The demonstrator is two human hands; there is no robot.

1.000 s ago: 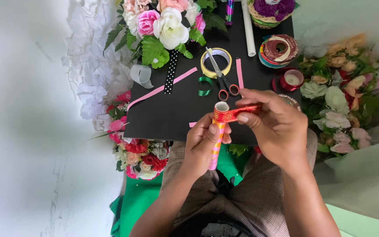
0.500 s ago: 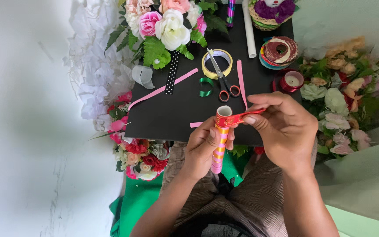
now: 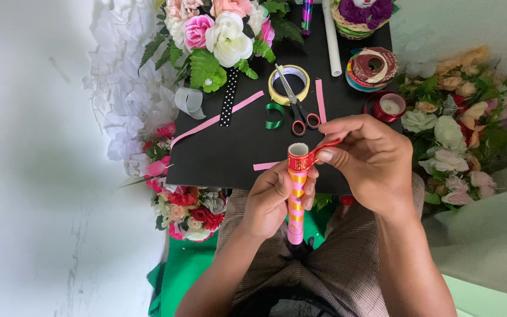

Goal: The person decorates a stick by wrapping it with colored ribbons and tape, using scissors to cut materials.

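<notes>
left hand (image 3: 274, 202) is closed around the upright striped tube (image 3: 295, 199), steadying it over the lap. right hand (image 3: 371, 161) pinches red ribbon (image 3: 324, 147) taut at the tube's top. beyond, scissors (image 3: 294, 105) rest on a tape roll (image 3: 289, 85) on the black tabletop (image 3: 230, 152).

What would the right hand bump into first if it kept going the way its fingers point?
The right hand points leftward, pinching red ribbon. It would likely meet the striped tube's top first; depth is unclear.
</notes>
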